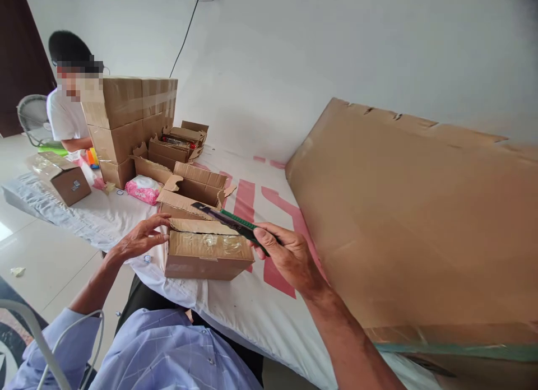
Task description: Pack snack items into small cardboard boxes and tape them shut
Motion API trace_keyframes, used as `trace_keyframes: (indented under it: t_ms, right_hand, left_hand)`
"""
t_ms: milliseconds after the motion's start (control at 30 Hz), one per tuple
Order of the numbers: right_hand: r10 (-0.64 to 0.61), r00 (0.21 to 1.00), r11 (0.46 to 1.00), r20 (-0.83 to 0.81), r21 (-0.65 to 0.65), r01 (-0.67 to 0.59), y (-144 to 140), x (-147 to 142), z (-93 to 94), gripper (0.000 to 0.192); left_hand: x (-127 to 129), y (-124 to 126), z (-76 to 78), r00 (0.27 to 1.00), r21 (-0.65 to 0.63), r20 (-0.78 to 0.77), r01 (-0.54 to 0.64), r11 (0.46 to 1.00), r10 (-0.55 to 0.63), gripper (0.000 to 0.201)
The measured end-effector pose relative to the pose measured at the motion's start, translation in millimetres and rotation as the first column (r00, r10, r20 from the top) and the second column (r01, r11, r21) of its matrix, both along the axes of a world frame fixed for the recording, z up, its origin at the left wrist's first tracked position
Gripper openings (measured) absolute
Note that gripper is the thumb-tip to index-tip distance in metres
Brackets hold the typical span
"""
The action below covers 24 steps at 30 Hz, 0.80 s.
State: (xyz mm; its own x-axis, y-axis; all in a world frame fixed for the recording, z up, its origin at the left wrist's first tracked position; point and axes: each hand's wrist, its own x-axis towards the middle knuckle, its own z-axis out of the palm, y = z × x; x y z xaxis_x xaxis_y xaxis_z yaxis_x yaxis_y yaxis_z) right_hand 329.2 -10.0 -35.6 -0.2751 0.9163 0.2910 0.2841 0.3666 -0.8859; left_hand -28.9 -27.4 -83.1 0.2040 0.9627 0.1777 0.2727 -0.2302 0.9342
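Observation:
A utility knife [239,224] with a black and green handle is gripped in my right hand [290,255], its blade end pointing up and left over a small cardboard box [208,258]. Clear tape covers part of the box top, and a dark slit runs along the seam toward the back. My left hand [145,238] rests its fingertips against the left end of this box, fingers apart. Just behind it stands an opened carton [202,180] with its flaps up. A pink and white pack of wipes [143,189] lies to the left of that carton.
More opened cartons [168,152] line up behind, beside a taped stack of boxes [121,101]. A single box [63,180] sits at the left edge of the cloth-covered table [235,311]. A large cardboard box [412,227] fills the right. A person [69,115] is behind the stack.

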Motion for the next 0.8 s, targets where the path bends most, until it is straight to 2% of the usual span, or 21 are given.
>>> trace_keyframes:
  t_ms: [67,133,233,300,367,433,533,600,700,733,800]
  right_hand:
    - [0.026,0.999,0.999,-0.022,-0.027,-0.026,1,-1,1.2,0.060]
    - [0.036,0.999,0.998,-0.035,-0.047,-0.038,1,-2,1.5,0.060]
    - [0.036,0.999,0.997,-0.030,-0.061,-0.037,0,-4,1.1,0.059]
    - [0.030,0.999,0.998,-0.027,-0.059,-0.032,0,-6,0.5,0.058]
    - [0.022,0.999,0.998,-0.041,-0.050,-0.024,0,-6,-0.2,0.058]
    - [0.009,0.998,0.999,-0.060,-0.044,-0.012,0,-5,-1.3,0.057]
    - [-0.010,0.996,0.999,-0.088,-0.044,0.006,0,0,-4.2,0.057]
    - [-0.016,0.994,0.999,-0.106,-0.044,0.011,0,4,-6.9,0.056]
    - [-0.012,0.991,0.999,-0.135,-0.049,0.005,-1,8,-11.4,0.055]
    - [-0.013,0.989,0.999,-0.144,-0.052,0.005,-1,9,-12.9,0.055]
    - [-0.020,0.987,0.998,-0.157,-0.061,0.011,0,10,-15.6,0.055]
  left_hand:
    - [-11,-3,-2.6,0.991,0.024,-0.099,-0.089,0.996,0.091,0.031]
    - [-20,-11,-9.8,0.940,0.020,-0.306,-0.150,0.988,0.149,0.026]
    - [-23,-24,-26.6,0.738,-0.054,-0.670,-0.157,0.986,0.081,0.033]
    - [-21,-29,-37.8,0.614,-0.093,-0.789,-0.153,0.984,0.021,0.038]
    - [-19,-29,-46.2,0.584,-0.094,-0.811,-0.159,0.983,0.017,0.031]
    - [-19,-27,-51.2,0.602,-0.079,-0.798,-0.167,0.983,0.038,0.023]
    - [-25,-23,-55.7,0.634,-0.074,-0.772,-0.165,0.984,0.048,0.024]
    - [-33,-22,-59.6,0.719,-0.075,-0.692,-0.162,0.984,0.065,0.026]
    - [-45,-22,-67.7,0.911,-0.156,-0.395,-0.193,0.969,0.118,0.029]
    - [-48,-23,-70.2,0.952,-0.209,-0.274,-0.197,0.958,0.136,0.033]
    - [-51,-24,-72.9,0.984,-0.308,-0.062,-0.177,0.935,0.166,0.043]
